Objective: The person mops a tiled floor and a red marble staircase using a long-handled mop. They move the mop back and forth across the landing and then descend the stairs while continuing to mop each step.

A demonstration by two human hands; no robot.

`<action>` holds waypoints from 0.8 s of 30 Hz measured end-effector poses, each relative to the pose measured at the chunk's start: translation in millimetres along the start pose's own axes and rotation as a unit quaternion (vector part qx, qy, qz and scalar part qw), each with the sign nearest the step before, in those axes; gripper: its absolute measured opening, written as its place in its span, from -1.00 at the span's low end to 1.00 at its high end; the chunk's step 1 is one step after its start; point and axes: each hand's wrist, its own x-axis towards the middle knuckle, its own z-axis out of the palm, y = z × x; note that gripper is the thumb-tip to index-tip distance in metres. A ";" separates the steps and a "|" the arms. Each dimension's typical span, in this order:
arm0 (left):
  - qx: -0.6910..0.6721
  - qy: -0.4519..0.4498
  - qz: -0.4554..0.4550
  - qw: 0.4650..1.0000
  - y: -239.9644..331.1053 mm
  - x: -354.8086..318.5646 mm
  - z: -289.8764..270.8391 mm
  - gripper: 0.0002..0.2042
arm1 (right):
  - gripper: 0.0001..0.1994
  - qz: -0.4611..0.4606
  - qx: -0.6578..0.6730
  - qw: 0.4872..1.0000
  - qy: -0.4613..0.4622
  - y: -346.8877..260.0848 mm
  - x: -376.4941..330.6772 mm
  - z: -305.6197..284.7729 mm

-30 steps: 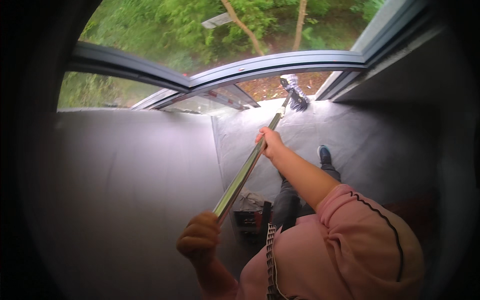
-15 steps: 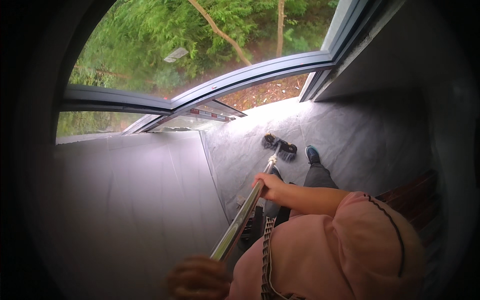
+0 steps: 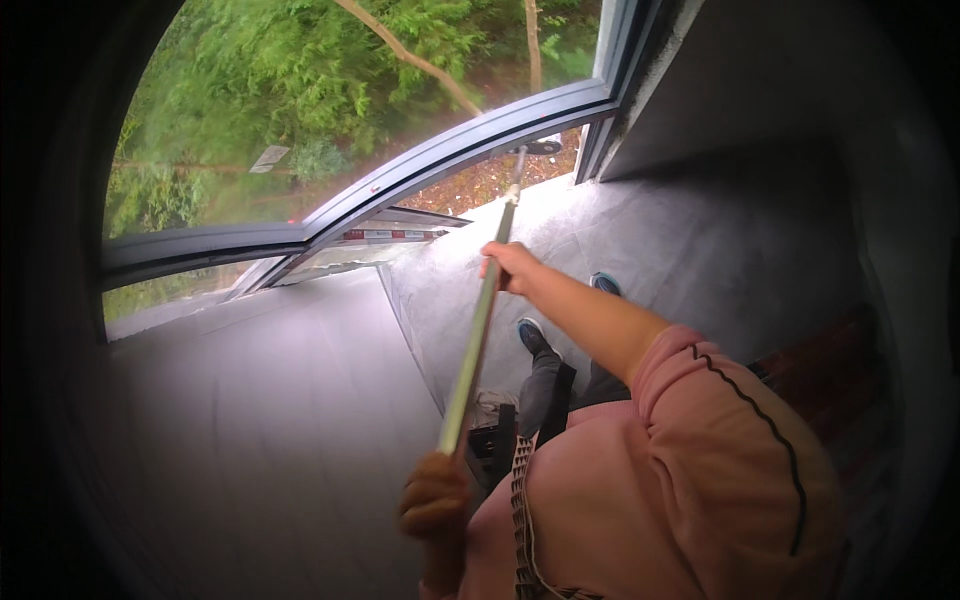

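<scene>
A broom with a long shiny metal pole (image 3: 474,355) slants from my body up to the window. Its dark head (image 3: 540,147) is in the low opening under the window frame, partly behind the frame; whether it touches anything there I cannot tell. My right hand (image 3: 512,268), arm stretched forward, is wrapped round the middle of the pole. Lower down, my left hand (image 3: 437,495) grips the pole near its end, by my left side.
A pale panel or slab (image 3: 270,410) lies to my left. The grey window frame (image 3: 450,140) crosses ahead, with trees outside. My shoes (image 3: 533,335) stand on grey tiled floor (image 3: 660,250). A red and white strip (image 3: 395,236) lies by the sill. Dark reddish boards (image 3: 825,350) are at right.
The broom head has gone from the floor by my feet forward to the window opening. Both hands moved forward with the pole; my right arm is straighter.
</scene>
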 end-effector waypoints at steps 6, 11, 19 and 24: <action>-0.111 0.084 0.107 0.985 83.3 40.9 -52.2 -0.91 | -0.94 0.138 0.271 0.942 -0.139 29.9 -81.1 76.8; -0.185 0.161 0.099 0.964 67.6 44.9 -99.7 -0.86 | -0.96 0.180 0.310 0.925 -0.128 31.0 -132.9 51.7; -0.344 0.173 -0.175 0.906 -76.1 -18.9 -121.3 -0.61 | -0.91 0.057 0.217 0.969 0.100 91.8 -123.5 -51.6; -0.500 -0.020 -0.335 0.798 -169.4 -42.9 -111.1 -0.80 | -0.91 -0.077 0.251 0.935 0.239 152.0 -94.4 -138.6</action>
